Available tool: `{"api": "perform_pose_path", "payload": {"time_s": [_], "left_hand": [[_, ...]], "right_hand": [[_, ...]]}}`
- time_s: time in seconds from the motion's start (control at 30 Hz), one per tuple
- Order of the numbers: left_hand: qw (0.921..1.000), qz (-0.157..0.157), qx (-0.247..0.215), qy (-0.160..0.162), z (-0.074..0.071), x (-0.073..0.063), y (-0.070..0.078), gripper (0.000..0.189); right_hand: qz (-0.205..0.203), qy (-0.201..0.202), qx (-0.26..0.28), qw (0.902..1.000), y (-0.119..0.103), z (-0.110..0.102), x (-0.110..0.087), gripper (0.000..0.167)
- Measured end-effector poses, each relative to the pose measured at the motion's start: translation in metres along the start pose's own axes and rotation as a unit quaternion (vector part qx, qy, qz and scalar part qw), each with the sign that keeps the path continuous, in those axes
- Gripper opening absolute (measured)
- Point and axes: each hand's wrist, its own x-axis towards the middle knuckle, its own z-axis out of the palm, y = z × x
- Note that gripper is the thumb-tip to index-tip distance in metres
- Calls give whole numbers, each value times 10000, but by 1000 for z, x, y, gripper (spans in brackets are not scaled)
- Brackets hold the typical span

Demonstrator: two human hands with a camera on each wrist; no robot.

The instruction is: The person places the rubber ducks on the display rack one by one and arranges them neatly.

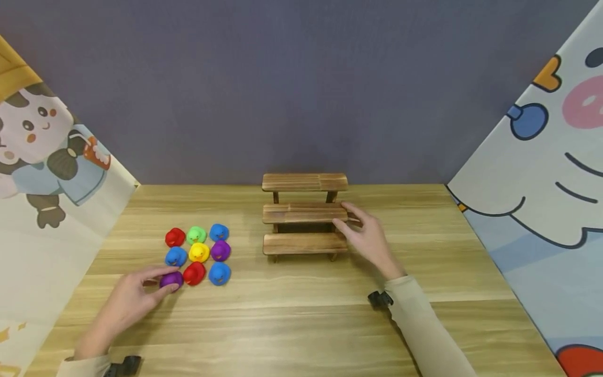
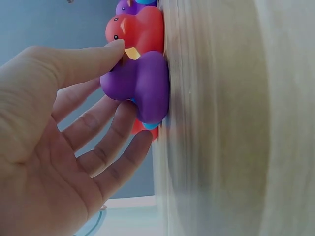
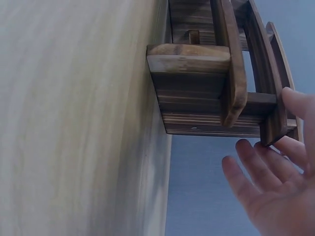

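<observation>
My left hand (image 1: 127, 301) pinches a purple rubber duck (image 1: 171, 280) at the near left corner of a group of ducks. In the left wrist view the thumb lies on the head of that purple duck (image 2: 150, 86), and fingers reach its other side. A red duck (image 1: 194, 273) sits right beside it, with a blue duck (image 1: 176, 257) just behind. At the right end of a three-tier wooden stand (image 1: 303, 243), my right hand (image 1: 372, 243) holds the middle tier between thumb and index finger. The other fingers extend beside the stand (image 3: 189, 64) in the right wrist view.
More ducks complete the rows: red (image 1: 175, 237), green (image 1: 196, 235), blue (image 1: 219, 232), yellow (image 1: 199, 252), purple (image 1: 220, 251) and another blue (image 1: 219, 273). A grey wall (image 1: 301, 94) rises behind the wooden table (image 1: 301, 324). Printed cartoon panels flank both sides.
</observation>
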Motion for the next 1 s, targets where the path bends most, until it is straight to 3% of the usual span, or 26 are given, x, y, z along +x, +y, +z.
{"api": "perform_pose_path", "payload": {"time_s": [0.17,0.37,0.57,0.8,1.0], "left_hand": [[9999,-134,9,-31,4,-1,0,39],[9997,-43,47,236,6,-2,0,30],[9990,144,82,410,1,0,0,25],[9992,-73,125,365,-8,1,6,27],[9989,-52,135,453,-12,3,12,30]], "right_hand": [[-42,102,-19,9999,5,-1,-2,61],[-115,220,-124,9996,5,-1,-3,60],[-126,249,-112,9995,4,0,-1,60],[-109,239,-80,9996,3,0,-2,61],[-18,223,-112,9997,4,0,-2,61]]}}
